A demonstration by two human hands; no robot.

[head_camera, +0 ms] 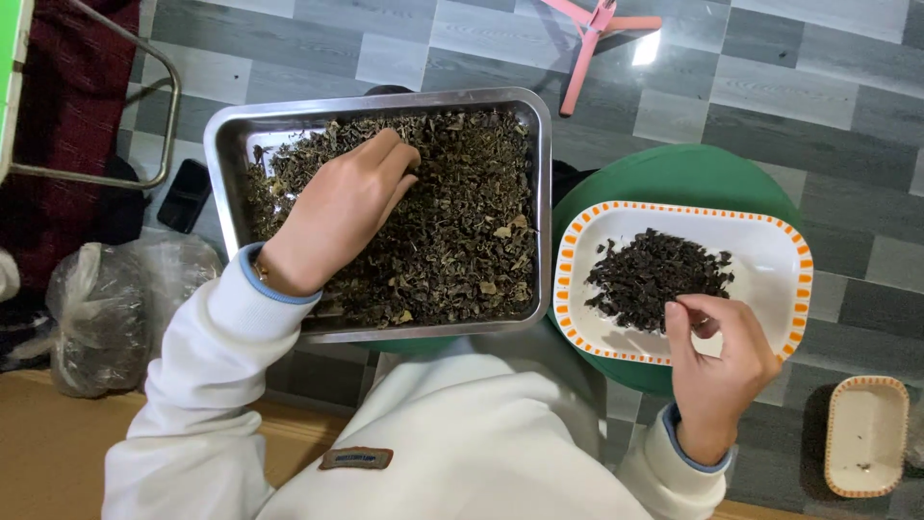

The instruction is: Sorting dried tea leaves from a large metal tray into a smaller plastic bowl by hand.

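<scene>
Steel tray: one rectangular metal tray (380, 101), filled with dry, mixed green-brown leaf pieces (462, 241); it is the landmark here.
Left hand: the left hand (337, 217) lies inside the steel tray on the leaves, fingers curled down into the heap, loosely bent; what it grips, if anything, is hidden under the fingers.
Right hand: the right hand (717, 361) is right of the steel tray, over the near edge of the white dish, thumb and fingertips pinched together on a small dark piece.
White dish: one white rectangular dish with an orange dashed rim (770, 241), just right of the steel tray, carrying one pile of darker sorted pieces (654, 274).
Green stool: one round green seat (674, 173) under the white dish, reaching under the tray's right edge.
Small dish: one smaller orange-rimmed dish (866, 438), well right of the tray, on the tiled floor (818, 96), nearly bare.
Plastic bags: clear bags (101, 308) left of the tray.
Pink legs: a pink stand (597, 29) beyond the tray.
</scene>
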